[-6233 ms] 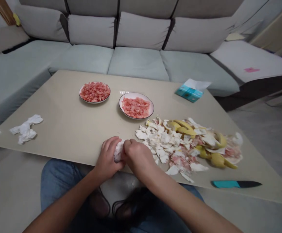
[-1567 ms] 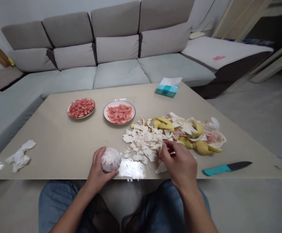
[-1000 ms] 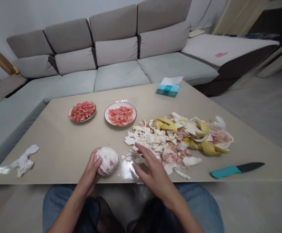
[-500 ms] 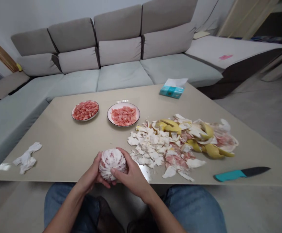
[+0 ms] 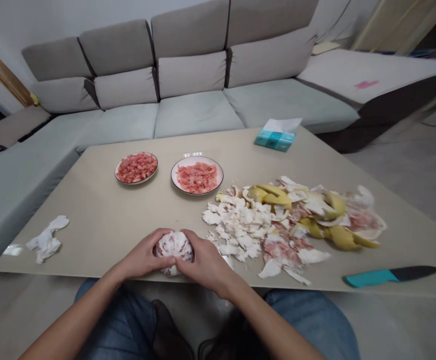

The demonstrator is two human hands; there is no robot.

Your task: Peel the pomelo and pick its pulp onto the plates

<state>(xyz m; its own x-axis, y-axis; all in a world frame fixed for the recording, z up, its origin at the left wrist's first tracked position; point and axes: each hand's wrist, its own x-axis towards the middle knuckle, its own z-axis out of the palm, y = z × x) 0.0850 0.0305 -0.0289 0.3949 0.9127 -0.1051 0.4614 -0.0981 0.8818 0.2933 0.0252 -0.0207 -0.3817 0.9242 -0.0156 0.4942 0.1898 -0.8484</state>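
A peeled pomelo (image 5: 173, 247), round and white with pink flesh showing through, sits at the near edge of the beige table (image 5: 101, 215). My left hand (image 5: 143, 256) wraps round its left side and my right hand (image 5: 203, 263) round its right side, fingers curled on it from both sides. Just to the right lies a heap of white pith scraps and yellow peel (image 5: 289, 220). Farther back stand two white plates of pink pomelo flesh, one on the left (image 5: 136, 167) and one on the right (image 5: 197, 175).
A knife with a teal handle and black blade (image 5: 390, 274) lies at the table's near right edge. Crumpled white tissue (image 5: 48, 238) lies at the near left. A teal tissue box (image 5: 278, 137) stands at the far edge. A grey sofa (image 5: 187, 85) runs behind the table.
My right hand left the peel heap and came back to the pomelo. Both hands now grip the fruit, which has shifted slightly toward the table's near edge.
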